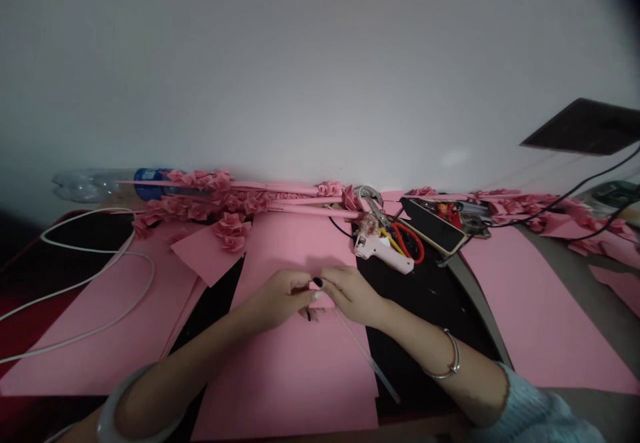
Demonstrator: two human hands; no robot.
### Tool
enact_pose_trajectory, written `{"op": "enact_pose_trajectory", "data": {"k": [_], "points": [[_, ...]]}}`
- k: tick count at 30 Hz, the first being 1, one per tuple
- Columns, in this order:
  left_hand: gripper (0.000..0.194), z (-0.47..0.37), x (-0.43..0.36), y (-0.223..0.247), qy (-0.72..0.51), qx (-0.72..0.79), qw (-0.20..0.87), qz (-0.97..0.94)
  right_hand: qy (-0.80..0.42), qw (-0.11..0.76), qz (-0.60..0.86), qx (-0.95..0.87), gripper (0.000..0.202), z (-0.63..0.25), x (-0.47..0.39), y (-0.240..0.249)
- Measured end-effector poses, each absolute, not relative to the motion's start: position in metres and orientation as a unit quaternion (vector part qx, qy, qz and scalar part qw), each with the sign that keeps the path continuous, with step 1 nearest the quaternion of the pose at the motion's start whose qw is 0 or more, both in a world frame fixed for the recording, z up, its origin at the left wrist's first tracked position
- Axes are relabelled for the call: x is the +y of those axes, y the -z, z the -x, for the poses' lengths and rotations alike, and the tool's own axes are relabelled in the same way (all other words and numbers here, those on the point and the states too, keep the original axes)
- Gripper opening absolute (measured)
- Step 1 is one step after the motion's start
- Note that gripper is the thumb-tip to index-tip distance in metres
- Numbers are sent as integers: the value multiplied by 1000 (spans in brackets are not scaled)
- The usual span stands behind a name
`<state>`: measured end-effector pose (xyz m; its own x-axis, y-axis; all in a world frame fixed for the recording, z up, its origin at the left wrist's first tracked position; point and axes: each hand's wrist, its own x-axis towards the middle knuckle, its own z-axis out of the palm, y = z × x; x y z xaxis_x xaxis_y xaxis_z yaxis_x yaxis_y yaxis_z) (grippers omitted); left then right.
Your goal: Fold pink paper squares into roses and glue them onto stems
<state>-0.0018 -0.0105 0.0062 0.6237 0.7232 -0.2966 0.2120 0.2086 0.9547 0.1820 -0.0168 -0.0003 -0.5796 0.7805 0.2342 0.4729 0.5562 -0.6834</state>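
My left hand [283, 296] and my right hand [356, 294] meet over the middle pink sheet. Both pinch a small folded piece of pink paper [321, 302] between thumbs and fingers. Part of it is hidden behind the fingers. A thin translucent stick [383, 380] slants from below my right hand toward the lower right; I cannot tell whether that hand touches it. Under both hands lie large pink paper sheets [287, 390]. Beyond my right hand lies a pale pink hot glue gun [383, 253] beside red-handled scissors [413, 243].
Pink paper flowers [233, 230] lie along the wall, with more paper flowers [540, 210] at right. A clear plastic bottle [95, 185] rests at far left. A white cable [107, 326] loops over the left sheets. A phone [435, 224] lies behind the glue gun, near a black cord [565, 196].
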Motion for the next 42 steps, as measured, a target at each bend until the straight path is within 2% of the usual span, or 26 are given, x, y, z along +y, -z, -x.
{"op": "enact_pose_trajectory", "data": {"k": [4,6,10,16,25,29,35,42], "points": [[18,3,-11,-6,-185,410,617,-645,-276,276,371,-843,28,-181,-16,1],[14,3,-12,-6,-201,412,596,-659,-286,278,376,-836,30,-181,-14,1],[4,2,-12,-5,-239,416,618,-623,-316,297,390,-813,33,-181,-13,1],[10,1,-9,-3,-283,430,627,-585,-312,309,416,-797,21,-183,-13,1],[15,5,-6,-1,-256,434,632,-589,-285,288,402,-821,25,-184,-16,5],[14,5,-5,-1,-277,435,621,-590,-301,330,421,-789,25,-183,-15,4],[17,5,-3,-3,-339,465,572,-585,-350,406,476,-697,4,-183,-15,7],[15,5,-7,-1,-340,454,567,-598,-352,371,474,-716,10,-183,-15,7]]}}
